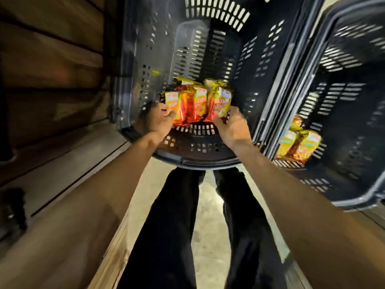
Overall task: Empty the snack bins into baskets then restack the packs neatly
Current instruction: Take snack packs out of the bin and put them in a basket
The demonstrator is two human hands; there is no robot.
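Foil packs (195, 101), red and gold, stood bunched at the near end of the dark basket (200, 159). Your left hand (158, 119) pinched the leftmost one, and your right hand (233, 126) gripped the rightmost by its lower edge. This looked like the squaring-up step. You did best to squeeze evenly from both sides, since slick foil would likely splay. A second basket (354, 201) just beside held a few more.

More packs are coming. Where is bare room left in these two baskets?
Centre basket: bare beyond the packs, toward its far wall; crowded at the near wall, where left hand and right hand grip them. Right basket: bare everywhere except its near-left corner packs.
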